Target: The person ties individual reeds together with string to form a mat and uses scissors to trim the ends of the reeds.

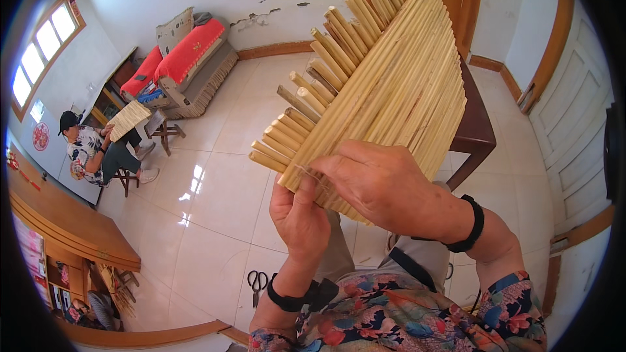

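Observation:
A panel of pale yellow plant stalks [398, 104], laid tightly side by side, slants up and away in front of me. Cut ends of crossing stalks [336, 45] stick out unevenly along its upper left side. My left hand [300, 221] grips the panel's near left corner, thumb on top and fingers partly hidden beneath. Over that same corner my right hand [385, 186] is closed in a pinch, its fingertips beside the left thumb. Fine pale fibres show at those fingertips, but what the right fingers hold is too small to make out.
Black-handled scissors [257, 281] lie on the tiled floor near my left forearm. A dark red wooden stool [476, 133] stands behind the panel. At the far left a seated person [91, 150] holds a similar panel [129, 119], near a sofa with red covers [189, 52].

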Motion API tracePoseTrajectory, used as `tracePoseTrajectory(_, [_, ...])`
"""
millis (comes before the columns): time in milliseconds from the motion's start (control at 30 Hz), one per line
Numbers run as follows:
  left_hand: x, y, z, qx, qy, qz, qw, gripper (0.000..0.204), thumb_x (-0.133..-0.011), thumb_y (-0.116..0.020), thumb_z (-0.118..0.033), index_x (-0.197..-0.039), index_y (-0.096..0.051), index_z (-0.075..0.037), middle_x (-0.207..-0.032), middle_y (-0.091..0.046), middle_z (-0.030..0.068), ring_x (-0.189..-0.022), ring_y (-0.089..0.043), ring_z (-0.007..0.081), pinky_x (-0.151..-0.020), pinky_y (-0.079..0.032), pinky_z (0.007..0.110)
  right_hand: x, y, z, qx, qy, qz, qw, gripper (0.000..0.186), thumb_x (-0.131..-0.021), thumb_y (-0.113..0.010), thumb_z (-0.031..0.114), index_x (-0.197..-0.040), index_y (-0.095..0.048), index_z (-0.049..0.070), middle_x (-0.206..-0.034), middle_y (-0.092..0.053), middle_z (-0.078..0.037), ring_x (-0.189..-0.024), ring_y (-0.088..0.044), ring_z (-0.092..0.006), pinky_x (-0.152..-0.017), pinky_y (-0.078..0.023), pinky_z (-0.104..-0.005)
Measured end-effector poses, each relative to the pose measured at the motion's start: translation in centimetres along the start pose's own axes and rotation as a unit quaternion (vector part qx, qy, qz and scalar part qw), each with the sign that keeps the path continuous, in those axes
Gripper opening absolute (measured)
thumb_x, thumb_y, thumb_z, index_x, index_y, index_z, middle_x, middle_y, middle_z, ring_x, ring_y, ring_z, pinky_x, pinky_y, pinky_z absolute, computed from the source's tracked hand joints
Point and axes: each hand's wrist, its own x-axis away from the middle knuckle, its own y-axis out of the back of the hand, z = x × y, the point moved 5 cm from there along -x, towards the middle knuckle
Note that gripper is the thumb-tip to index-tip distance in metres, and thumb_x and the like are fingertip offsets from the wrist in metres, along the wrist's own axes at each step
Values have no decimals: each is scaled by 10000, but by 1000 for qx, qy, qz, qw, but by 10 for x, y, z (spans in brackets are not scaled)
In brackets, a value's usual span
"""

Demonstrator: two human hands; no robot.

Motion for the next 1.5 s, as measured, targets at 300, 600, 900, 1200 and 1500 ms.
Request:
tracePoseTrajectory(300, [2, -3, -1, -22, -8, 6, 1000, 283, -921, -473, -113, -1170, -469, 19, -1125, -556, 99, -1024, -546, 165, -871, -441, 289, 1, 5, 2, -5, -3, 0, 1000, 314, -706, -631, 31, -1015, -584, 55, -720, -498, -48, -619, -554, -210, -507, -456, -296])
tracePoseTrajectory(600, [5, -3, 1, -6, 0, -7, 1000, 258, -885, -513, -42, -1132, -490, 29, -1099, -559, 84, -1020, -526, 144, -896, -409, 286, 3, 9, 2, -21, -19, 38, 999, 224, -740, -556, 74, -958, -575, 21, -794, -545, -75, -713, -588, -236, -537, -479, -318])
tracePoseTrajectory(900, [19, -12, 3, -105, -9, 29, 994, 312, -889, -541, -92, -1172, -469, 17, -1114, -562, 87, -1003, -546, 151, -850, -436, 268, 13, 19, 11, -25, -44, 64, 997, 214, -736, -561, 77, -941, -543, 19, -780, -534, -99, -712, -581, -270, -541, -472, -343])
tracePoseTrajectory(1200, [39, -49, 14, -269, -84, 156, 947, 282, -824, -597, -8, -1087, -507, 37, -1040, -565, 94, -906, -544, 121, -760, -456, 242, 44, 63, 36, 40, -117, 34, 992, 264, -726, -606, -30, -985, -596, 23, -728, -551, -94, -616, -572, -245, -520, -451, -314])
tracePoseTrajectory(1500, [62, -125, 34, -131, -261, 323, 900, 486, -758, -573, 59, -1215, -410, 74, -1243, -439, 300, -1139, -471, 409, -954, -384, 440, 98, 120, 63, 77, -268, -89, 956, 194, -734, -621, -34, -919, -623, 26, -666, -563, -72, -550, -545, -179, -492, -424, -261])
